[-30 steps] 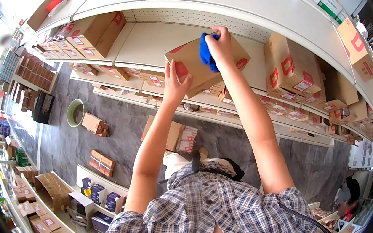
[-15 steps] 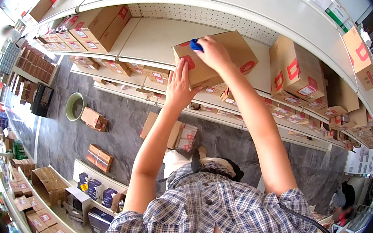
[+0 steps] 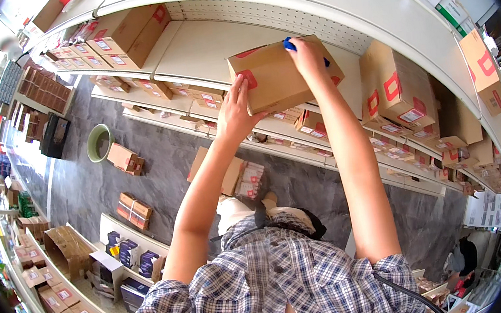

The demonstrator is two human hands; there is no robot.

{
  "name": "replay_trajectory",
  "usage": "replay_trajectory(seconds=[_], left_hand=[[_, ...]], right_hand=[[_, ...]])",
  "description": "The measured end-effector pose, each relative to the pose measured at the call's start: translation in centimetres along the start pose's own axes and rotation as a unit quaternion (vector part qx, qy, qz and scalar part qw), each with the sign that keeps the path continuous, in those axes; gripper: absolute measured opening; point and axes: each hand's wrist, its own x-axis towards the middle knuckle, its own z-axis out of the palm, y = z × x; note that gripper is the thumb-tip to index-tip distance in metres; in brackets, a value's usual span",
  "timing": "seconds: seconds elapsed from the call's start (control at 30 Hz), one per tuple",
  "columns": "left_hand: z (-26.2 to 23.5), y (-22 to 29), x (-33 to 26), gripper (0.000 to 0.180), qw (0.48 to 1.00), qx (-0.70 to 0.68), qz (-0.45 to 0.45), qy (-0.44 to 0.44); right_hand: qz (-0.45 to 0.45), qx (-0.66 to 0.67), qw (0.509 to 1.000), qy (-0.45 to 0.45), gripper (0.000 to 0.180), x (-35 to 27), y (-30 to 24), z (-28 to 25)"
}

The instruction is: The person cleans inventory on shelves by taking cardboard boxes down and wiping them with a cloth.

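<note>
both hands (image 3: 239,111) gripping cardboard box (image 3: 281,74) on shelf (image 3: 201,48)

1. shelf (image 3: 201,51): pale metal board with a perforated back panel; it carries a box (image 3: 284,75) at its front edge, tall boxes (image 3: 395,100) to the right and flat cartons (image 3: 125,31) to the left.
2. lower shelf (image 3: 152,109): rows of small cartons.
3. floor (image 3: 80,182): grey; carries a green bucket (image 3: 99,143) and loose cartons (image 3: 124,158).
</note>
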Motion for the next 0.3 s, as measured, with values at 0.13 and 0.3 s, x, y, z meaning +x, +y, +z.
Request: replay_trajectory(seconds=[0.13,0.3], left_hand=[[0.2,-0.2,0.2,0.093,1.000,-0.007,-0.005,0.005],[-0.1,-0.3,0.1,0.093,1.000,0.012,-0.015,-0.009]], right_hand=[[-0.068,0.059,0.992,-0.089,0.025,-0.5,-6.2,2.2],[-0.161,0.121,0.967,-0.155,0.032,-0.6,-8.8,4.1]])
